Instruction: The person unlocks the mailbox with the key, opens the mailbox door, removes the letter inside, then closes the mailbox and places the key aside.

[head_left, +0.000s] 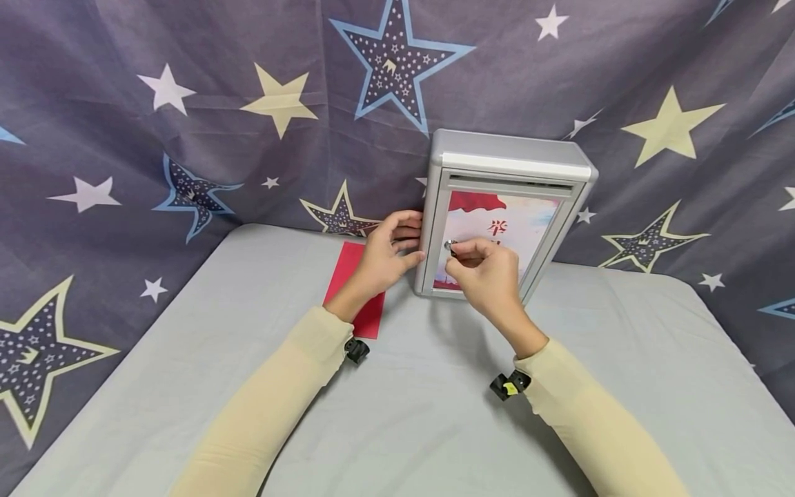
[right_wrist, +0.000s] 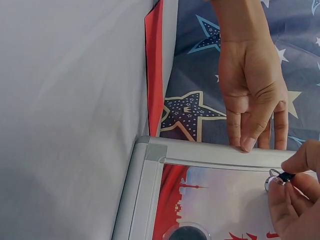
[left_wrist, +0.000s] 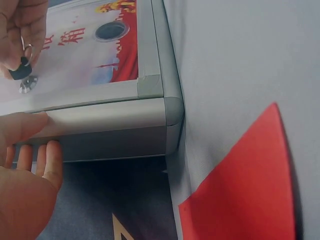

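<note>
A silver letter box point(head_left: 509, 148) with a printed front panel stands upright toward the back of the table. My right hand point(head_left: 491, 276) pinches a black-headed key point(left_wrist: 21, 71) between thumb and fingers, right at the round lock point(left_wrist: 28, 84) near the panel's left edge. A metal ring point(right_wrist: 274, 172) hangs from the key. Against the box's left side rest the extended fingertips and thumb of my left hand point(head_left: 385, 255). A flat red envelope-like sheet point(head_left: 373, 321) lies on the table, partly covered by my left wrist in the head view.
A narrow slot point(head_left: 509, 182) runs across the top of the box's front. Lower on the panel is a round dark window point(left_wrist: 111, 31). The table point(head_left: 397, 421) has a pale grey cloth. A dark star-patterned curtain point(head_left: 236, 55) hangs close behind the box.
</note>
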{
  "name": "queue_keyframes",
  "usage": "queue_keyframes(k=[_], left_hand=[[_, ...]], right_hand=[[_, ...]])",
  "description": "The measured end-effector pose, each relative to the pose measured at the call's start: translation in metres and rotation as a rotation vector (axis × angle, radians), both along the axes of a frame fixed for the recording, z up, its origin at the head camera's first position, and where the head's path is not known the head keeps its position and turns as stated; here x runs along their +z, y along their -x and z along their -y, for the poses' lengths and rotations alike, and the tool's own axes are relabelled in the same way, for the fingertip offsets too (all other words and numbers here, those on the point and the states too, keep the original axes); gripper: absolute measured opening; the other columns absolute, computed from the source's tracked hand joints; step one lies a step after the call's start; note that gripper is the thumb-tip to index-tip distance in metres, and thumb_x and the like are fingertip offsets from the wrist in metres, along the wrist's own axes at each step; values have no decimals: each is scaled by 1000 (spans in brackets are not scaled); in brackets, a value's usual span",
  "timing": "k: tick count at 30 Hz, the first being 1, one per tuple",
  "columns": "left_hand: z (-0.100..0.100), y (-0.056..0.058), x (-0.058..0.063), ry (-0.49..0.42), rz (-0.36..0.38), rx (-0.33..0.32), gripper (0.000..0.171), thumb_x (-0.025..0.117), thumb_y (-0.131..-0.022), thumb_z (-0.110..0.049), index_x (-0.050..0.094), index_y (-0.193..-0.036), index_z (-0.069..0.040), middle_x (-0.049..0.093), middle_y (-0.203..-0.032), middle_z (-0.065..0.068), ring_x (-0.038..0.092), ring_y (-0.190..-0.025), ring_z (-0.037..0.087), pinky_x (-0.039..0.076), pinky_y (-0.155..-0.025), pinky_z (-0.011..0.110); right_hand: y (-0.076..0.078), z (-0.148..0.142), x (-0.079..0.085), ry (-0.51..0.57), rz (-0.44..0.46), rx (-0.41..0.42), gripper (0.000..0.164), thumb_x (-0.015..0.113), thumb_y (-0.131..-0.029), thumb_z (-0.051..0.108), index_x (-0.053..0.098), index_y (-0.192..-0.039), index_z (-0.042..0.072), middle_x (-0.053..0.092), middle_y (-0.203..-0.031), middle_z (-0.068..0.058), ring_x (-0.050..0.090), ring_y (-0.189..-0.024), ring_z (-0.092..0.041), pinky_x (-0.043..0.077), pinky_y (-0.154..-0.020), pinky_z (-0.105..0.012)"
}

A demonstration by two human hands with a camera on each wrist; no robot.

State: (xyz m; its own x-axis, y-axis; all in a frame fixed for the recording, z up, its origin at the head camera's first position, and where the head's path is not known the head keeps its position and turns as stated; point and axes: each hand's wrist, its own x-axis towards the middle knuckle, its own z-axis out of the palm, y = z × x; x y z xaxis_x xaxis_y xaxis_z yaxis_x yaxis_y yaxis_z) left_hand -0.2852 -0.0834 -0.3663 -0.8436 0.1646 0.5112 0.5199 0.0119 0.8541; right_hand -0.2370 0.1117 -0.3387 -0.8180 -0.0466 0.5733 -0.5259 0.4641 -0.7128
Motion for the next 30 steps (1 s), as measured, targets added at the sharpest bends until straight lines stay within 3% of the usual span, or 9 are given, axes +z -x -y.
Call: queue_keyframes(k=[12, 30], left_hand=[[0, 1, 0, 4, 9, -1, 63, 74, -81, 20, 54, -137, 2, 58, -129, 20, 59, -117, 31, 55, -101, 42], [-1, -1, 1, 19, 0, 15, 63, 75, -80, 20, 55, -137, 1, 58, -129, 17, 60, -116, 28, 56, -99, 36]], right_hand=[[4, 3, -2, 22, 10, -26, 14, 75, -80, -1, 79, -93, -3, 76, -85, -11, 74, -73, -21, 55, -63, -11], [3, 6, -5, 9, -49, -42, 13, 74, -80, -3, 80, -92, -4, 76, -90, -12, 74, -71, -21, 56, -65, -12]])
